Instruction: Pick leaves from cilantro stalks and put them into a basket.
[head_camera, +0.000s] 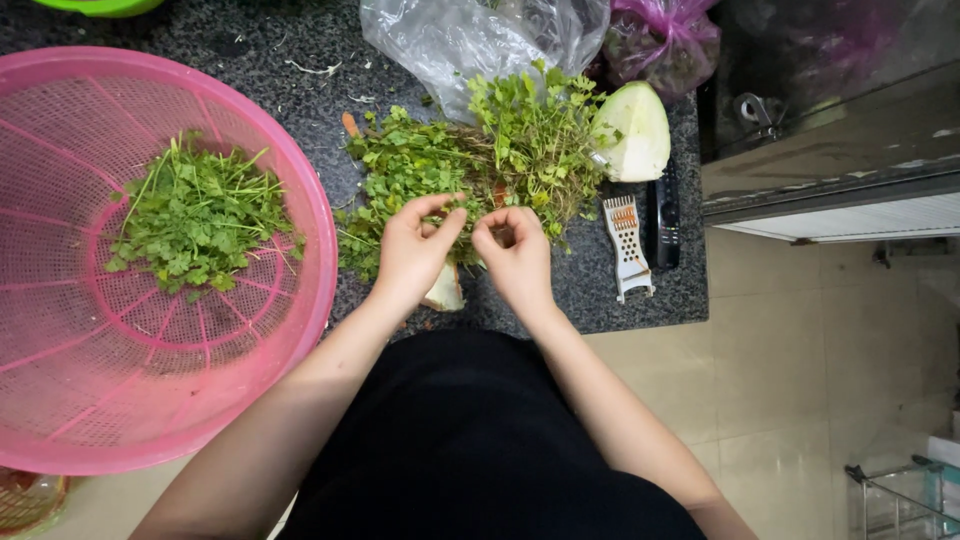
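My left hand (412, 250) and right hand (513, 255) pinch stems in the coriander heap (470, 155), close to the counter's (600, 300) front edge. I see the pink colander (300, 190) tight on the left, overhanging; grater (628, 250) and cut gourd (636, 130) crowd the right edge.

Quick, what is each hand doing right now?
Left hand: pinched shut on leafy green herb stems.
Right hand: curled shut on the same stems.
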